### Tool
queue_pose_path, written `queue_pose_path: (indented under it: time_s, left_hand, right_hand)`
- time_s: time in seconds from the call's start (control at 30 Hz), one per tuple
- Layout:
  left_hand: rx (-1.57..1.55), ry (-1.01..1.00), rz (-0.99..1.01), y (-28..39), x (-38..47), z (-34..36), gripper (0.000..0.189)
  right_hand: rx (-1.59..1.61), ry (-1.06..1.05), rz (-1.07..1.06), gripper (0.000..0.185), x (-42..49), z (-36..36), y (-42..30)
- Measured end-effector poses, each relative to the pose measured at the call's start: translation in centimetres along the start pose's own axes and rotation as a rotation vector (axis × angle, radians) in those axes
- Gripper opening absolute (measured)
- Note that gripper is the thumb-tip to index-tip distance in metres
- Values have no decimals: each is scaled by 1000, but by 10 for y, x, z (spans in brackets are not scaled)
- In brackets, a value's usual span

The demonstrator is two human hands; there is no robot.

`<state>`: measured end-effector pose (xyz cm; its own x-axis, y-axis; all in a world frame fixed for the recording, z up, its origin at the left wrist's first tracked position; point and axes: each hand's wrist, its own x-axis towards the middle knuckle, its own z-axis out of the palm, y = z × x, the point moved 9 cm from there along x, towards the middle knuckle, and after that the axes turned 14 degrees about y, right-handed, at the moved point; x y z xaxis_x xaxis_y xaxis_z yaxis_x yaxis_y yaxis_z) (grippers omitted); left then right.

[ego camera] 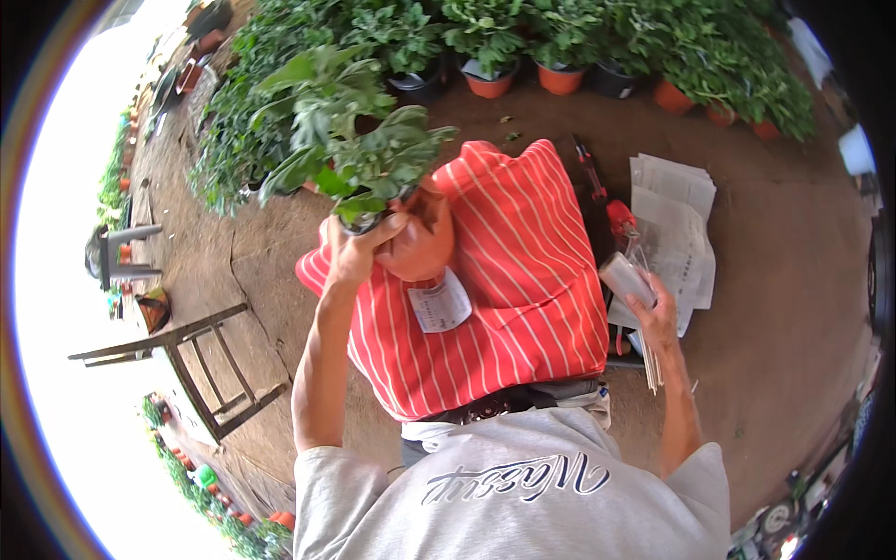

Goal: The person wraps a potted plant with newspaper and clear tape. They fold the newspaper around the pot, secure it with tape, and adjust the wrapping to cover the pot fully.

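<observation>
My left hand point(357, 255) grips the rim of an orange pot point(420, 245), which is tilted on a red striped cloth point(518, 259) over my lap. A leafy green plant point(378, 150) leans out of the pot to the upper left. A printed paper tag point(440, 302) lies on the cloth just below the pot. In my right hand point(656, 308), at my right side, is a roll of clear plastic film point(628, 280). Thin wooden sticks point(652, 364) show beneath that hand. A red-handled tool point(590, 168) and a red object point(620, 217) lie beyond the roll.
Printed paper sheets point(675, 210) are stacked to the right. Potted plants stand in rows ahead, among them an orange pot point(560, 78) and a black pot point(614, 80). At the left, a wooden frame point(210, 371) and a grey stool point(115, 255) are on the dirt floor point(259, 245).
</observation>
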<state>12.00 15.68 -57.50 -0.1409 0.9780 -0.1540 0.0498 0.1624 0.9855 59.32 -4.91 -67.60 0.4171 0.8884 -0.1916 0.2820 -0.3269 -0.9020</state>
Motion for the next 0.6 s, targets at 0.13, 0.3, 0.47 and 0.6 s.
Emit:
queue_pose_path:
  time_s: [0.13,0.3,0.47,0.6]
  left_hand:
    - [11,-48,68,25,-2,14,31]
    - [-45,-53,70,24,-3,15,38]
    - [-8,-40,107,28,0,13,47]
    - [-83,-30,108,23,1,15,53]
  right_hand:
    - [-11,-237,-610,38,-3,65,-187]
    - [-13,-242,-857,30,-15,91,-267]
    - [170,-376,-758,30,-18,115,-275]
    - [76,-412,-698,26,-31,159,-238]
